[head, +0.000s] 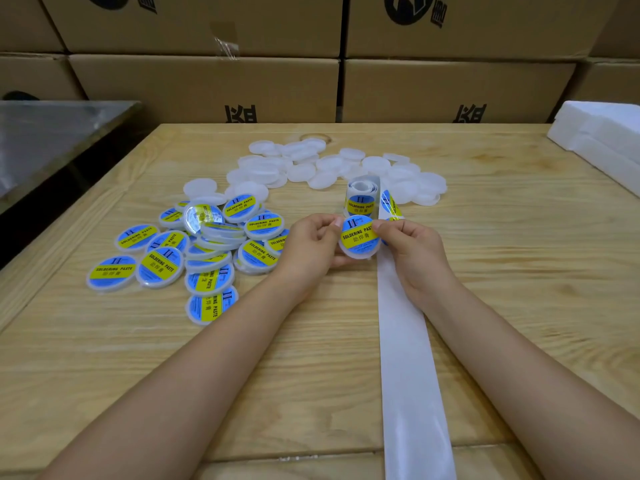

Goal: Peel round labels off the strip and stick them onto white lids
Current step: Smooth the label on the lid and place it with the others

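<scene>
my left hand and right hand pinch a round white plastic lid above the table, thumbs smoothing its blue-and-yellow round label. labelled lids pile left; many bare white lids and the curled label strip remain.

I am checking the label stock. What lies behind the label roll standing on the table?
Plain white lids lie behind the label roll, spread on the table. Whatever sits directly behind the roll is covered by it.
</scene>
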Demonstrator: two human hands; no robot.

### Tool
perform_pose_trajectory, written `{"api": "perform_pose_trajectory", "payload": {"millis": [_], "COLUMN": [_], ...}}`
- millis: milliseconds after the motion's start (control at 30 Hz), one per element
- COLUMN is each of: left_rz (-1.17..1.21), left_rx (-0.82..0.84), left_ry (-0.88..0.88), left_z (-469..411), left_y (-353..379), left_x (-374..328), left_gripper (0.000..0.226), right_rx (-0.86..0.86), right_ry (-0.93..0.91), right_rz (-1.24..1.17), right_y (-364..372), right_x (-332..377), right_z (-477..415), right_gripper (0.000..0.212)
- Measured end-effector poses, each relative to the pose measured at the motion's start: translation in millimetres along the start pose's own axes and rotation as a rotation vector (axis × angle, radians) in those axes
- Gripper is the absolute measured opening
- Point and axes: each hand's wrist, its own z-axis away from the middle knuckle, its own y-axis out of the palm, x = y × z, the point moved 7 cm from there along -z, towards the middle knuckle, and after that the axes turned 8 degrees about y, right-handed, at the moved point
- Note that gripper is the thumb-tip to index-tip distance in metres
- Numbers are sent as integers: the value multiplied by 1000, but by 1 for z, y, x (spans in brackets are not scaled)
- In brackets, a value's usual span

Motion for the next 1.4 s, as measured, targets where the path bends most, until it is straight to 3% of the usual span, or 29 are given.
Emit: {"api": "perform_pose_trajectory", "payload": {"millis": [800, 1200, 1400], "left_rz": [7, 1, 13], "left_rx": [-5, -73, -86], "left_ry": [5, -39, -56], "left_z": [-2, -3, -3], "left_y": [-2, -7, -6], "left_x": [-1, 6, 9], "left_gripper": [15, 18, 15], "right_rx": [-54, -162, -169], "right_ry": [-66, -257, -246], "right_rz": [121, 488, 445], "right_y": [1, 6, 4], "right_x": [3, 10, 11], "right_z": [3, 13, 12], "right_gripper": [19, 19, 17]}}
